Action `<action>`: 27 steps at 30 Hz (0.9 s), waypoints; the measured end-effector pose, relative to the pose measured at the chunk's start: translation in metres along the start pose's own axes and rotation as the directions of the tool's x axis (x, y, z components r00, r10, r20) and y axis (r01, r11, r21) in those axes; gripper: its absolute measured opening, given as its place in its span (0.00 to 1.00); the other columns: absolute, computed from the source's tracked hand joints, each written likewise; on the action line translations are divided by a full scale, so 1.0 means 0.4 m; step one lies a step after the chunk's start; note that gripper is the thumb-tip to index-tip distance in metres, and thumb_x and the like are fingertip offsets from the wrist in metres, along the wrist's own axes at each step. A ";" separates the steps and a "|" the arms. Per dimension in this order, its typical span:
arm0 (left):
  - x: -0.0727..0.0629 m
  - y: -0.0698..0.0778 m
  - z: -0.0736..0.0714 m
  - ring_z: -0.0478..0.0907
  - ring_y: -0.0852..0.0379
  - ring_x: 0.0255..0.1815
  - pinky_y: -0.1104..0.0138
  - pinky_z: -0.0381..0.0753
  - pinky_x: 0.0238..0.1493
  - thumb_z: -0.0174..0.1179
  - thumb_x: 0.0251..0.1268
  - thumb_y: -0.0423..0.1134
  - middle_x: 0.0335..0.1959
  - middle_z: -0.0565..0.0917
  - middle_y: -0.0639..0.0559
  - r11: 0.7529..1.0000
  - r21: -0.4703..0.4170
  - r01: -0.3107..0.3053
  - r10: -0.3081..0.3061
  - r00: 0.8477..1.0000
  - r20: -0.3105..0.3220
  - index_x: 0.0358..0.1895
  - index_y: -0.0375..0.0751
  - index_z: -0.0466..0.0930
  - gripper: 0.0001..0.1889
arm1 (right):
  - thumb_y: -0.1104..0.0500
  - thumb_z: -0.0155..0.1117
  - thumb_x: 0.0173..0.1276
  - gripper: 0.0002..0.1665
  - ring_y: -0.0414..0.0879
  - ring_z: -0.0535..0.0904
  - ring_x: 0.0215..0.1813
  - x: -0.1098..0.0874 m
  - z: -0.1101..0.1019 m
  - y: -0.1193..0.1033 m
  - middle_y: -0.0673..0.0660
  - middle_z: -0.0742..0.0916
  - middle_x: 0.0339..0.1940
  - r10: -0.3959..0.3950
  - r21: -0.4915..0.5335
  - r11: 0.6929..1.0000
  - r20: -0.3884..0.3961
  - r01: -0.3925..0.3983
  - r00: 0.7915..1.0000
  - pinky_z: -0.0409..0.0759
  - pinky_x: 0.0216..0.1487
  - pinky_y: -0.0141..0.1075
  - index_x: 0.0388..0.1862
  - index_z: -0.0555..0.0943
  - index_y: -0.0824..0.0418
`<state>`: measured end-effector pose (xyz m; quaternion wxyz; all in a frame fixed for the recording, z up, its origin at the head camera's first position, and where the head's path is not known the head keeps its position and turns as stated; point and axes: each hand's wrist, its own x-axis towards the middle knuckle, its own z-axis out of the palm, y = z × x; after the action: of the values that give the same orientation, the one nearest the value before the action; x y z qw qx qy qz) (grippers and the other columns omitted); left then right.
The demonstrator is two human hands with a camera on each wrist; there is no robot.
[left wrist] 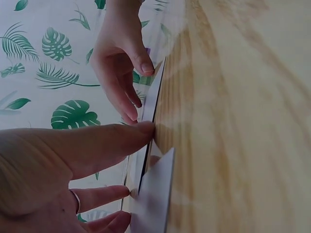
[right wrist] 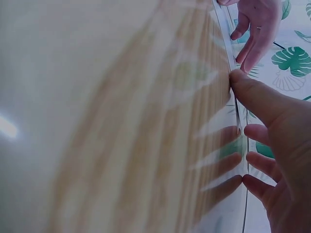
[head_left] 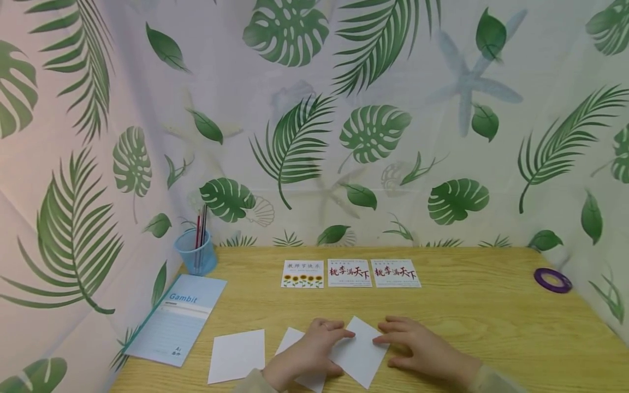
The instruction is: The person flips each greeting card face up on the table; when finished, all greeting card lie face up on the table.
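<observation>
A square white card (head_left: 362,355) lies turned cornerwise on the wooden table between both hands. At its left side is my left hand (head_left: 314,349), fingers extended and a ring on one of them, with index finger and thumb at the card's edges. My right hand (head_left: 425,349) rests on the table at the card's right corner, its index fingertip touching there and the thumb spread toward the front. Under the left hand, partly hidden, lies a second white card (head_left: 310,380). Further left is another white card (head_left: 237,356). The left wrist view shows the left thumb (left wrist: 112,143) against the card's edge.
Along the back lie a sunflower card (head_left: 302,274) and two cards with red characters, one (head_left: 349,273) beside the other (head_left: 396,273). At left stand a blue pencil cup (head_left: 196,254) and a notebook (head_left: 176,322). A purple tape roll (head_left: 552,280) lies far right.
</observation>
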<state>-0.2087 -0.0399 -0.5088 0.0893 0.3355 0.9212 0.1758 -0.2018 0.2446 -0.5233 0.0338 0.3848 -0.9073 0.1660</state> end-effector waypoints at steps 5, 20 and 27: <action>0.006 0.004 0.002 0.68 0.46 0.66 0.58 0.70 0.67 0.78 0.46 0.47 0.68 0.75 0.49 1.000 0.016 0.010 -0.009 1.000 -0.009 0.63 0.55 0.77 0.36 | 0.39 0.63 0.67 0.22 0.56 0.76 0.65 0.002 0.003 0.002 0.53 0.83 0.63 0.016 0.008 1.000 -0.005 -0.016 1.000 0.77 0.60 0.57 0.58 0.82 0.42; 0.013 0.006 0.009 0.71 0.55 0.60 0.65 0.69 0.64 0.76 0.50 0.45 0.62 0.80 0.57 0.998 0.035 -0.045 0.047 0.998 -0.050 0.63 0.51 0.77 0.33 | 0.43 0.67 0.65 0.21 0.58 0.78 0.62 0.010 -0.002 -0.004 0.53 0.86 0.57 -0.020 0.055 0.998 -0.053 0.023 0.998 0.79 0.58 0.54 0.56 0.83 0.46; 0.015 0.008 0.006 0.73 0.58 0.59 0.66 0.69 0.64 0.76 0.48 0.46 0.60 0.82 0.57 0.997 0.065 -0.047 0.051 0.997 -0.053 0.62 0.50 0.78 0.33 | 0.48 0.69 0.65 0.21 0.60 0.78 0.61 0.012 -0.006 -0.012 0.52 0.87 0.56 -0.035 0.125 0.991 -0.057 0.041 0.998 0.80 0.57 0.53 0.56 0.82 0.48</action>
<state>-0.2108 -0.0328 -0.5102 0.0489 0.3556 0.9199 0.1578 -0.2019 0.2389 -0.5188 0.0375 0.3987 -0.8862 0.2331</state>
